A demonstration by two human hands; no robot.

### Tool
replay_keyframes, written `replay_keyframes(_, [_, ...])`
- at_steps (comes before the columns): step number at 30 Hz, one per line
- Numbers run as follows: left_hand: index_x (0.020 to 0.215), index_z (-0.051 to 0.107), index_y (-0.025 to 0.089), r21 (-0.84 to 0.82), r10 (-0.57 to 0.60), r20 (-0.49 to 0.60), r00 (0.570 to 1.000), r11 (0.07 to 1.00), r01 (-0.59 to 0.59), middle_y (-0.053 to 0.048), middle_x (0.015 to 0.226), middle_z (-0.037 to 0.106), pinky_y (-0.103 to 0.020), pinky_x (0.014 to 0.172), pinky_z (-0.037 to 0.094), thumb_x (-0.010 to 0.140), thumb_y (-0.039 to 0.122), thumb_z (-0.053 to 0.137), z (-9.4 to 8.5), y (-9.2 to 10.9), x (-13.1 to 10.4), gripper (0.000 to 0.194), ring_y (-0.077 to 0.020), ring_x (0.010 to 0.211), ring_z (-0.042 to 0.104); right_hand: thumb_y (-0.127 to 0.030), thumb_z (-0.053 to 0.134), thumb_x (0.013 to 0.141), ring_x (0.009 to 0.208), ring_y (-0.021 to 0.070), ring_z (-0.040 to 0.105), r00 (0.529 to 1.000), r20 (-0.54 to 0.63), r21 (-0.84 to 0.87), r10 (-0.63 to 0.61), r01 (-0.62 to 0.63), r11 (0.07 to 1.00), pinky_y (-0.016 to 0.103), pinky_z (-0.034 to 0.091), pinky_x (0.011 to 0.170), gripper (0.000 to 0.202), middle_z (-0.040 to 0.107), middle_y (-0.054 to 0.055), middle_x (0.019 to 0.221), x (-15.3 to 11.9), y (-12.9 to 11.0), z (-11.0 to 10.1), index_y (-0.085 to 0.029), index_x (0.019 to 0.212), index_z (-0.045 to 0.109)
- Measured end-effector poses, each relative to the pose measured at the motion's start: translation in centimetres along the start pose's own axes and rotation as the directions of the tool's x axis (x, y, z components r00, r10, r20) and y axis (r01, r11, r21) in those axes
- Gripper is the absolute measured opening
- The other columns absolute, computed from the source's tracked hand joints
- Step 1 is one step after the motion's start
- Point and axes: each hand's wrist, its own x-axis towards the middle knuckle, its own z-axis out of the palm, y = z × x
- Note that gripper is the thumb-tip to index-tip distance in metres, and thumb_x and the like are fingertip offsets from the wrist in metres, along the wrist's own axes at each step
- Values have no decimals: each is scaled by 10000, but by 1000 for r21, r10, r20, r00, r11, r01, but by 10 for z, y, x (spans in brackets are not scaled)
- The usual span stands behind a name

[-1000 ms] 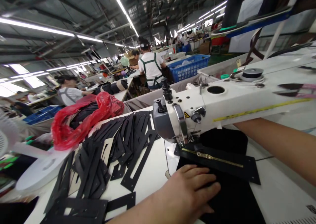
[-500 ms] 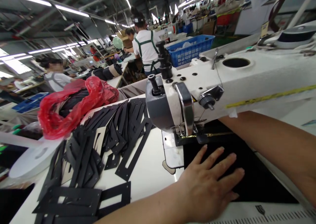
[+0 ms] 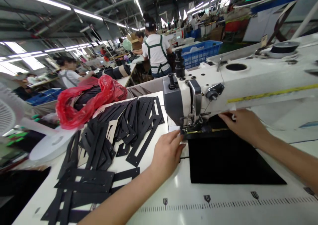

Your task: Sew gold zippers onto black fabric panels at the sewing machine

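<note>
A black fabric panel (image 3: pixel 228 160) lies flat on the white sewing table, its upper edge under the presser foot of a white sewing machine (image 3: pixel 268 82). Along that edge runs a gold zipper (image 3: pixel 196 131). My left hand (image 3: pixel 167 152) is at the left end of the zipper edge, fingers curled together by the needle plate; its fingertips touch the dark strip there. Behind the needle, my right hand (image 3: pixel 238 122) pinches the fabric's far edge, partly under the machine arm.
Black cut frames (image 3: pixel 99 145) are piled on the table's left. Beyond them are a red plastic bag (image 3: pixel 67 109) and a white fan (image 3: pixel 47 145). A blue basket (image 3: pixel 201 53) stands behind the machine, near a person in a white shirt (image 3: pixel 155 49).
My left hand has lifted off the panel and moved left to the zipper's end, its spread fingers now curled. My right hand has come into sight behind the needle. The panel lies straighter.
</note>
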Motion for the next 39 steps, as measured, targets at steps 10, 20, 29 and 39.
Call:
replay_keyframes(10, [1012,620,164,127,110,48,993,985,-116,-111,1136,622,-420,958,443,887,141,482,19,-15,7,187,-225,1086,571,-93,409,867,1008,226,592,908,160,-24,-387,395,918,368,493,875,283,637,137,1085,-22,-68,44,-87,1078,598])
replay_keyframes(20, [994,613,127,194,168,18,986,967,-168,-144,1089,633,-423,911,467,905,134,441,23,-12,8,194,-244,1049,589,-109,364,887,963,200,618,874,202,-9,-442,453,892,367,480,908,294,659,117,1049,-11,-60,39,-101,1042,614])
replay_keyframes(29, [937,620,111,197,197,-19,980,962,-190,-148,1016,649,-411,870,490,902,128,431,23,-12,11,193,-239,989,614,-47,387,831,973,187,614,868,202,-30,-453,468,883,372,462,934,320,656,111,1064,-13,-57,45,-108,1054,607])
replay_keyframes(39, [886,620,120,218,217,-7,976,953,-210,-127,919,642,-397,860,490,861,93,467,23,-15,20,157,-226,925,618,-66,399,851,944,194,623,860,171,14,-481,486,874,352,471,903,276,669,101,1010,-7,-49,50,-116,1027,606])
